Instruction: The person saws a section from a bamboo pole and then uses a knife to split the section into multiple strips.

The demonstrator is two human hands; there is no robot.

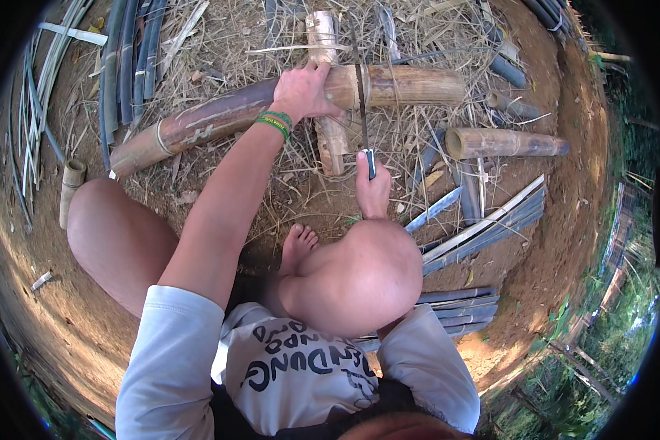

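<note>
A thick brown bamboo pole lies across the ground in front of me, resting over a short wooden block. My left hand presses down on the pole near its middle, fingers spread over the top, a green band at the wrist. My right hand is wrapped round the dark handle of a hand saw. The saw's narrow blade points away from me and crosses the pole just right of a node, close to my left hand. How deep the blade sits cannot be seen.
Dark split bamboo strips lie at the far left, and more strips at the right. A cut bamboo tube lies right of the saw; a smaller tube is beside my left knee. Dry straw and shavings cover the dirt.
</note>
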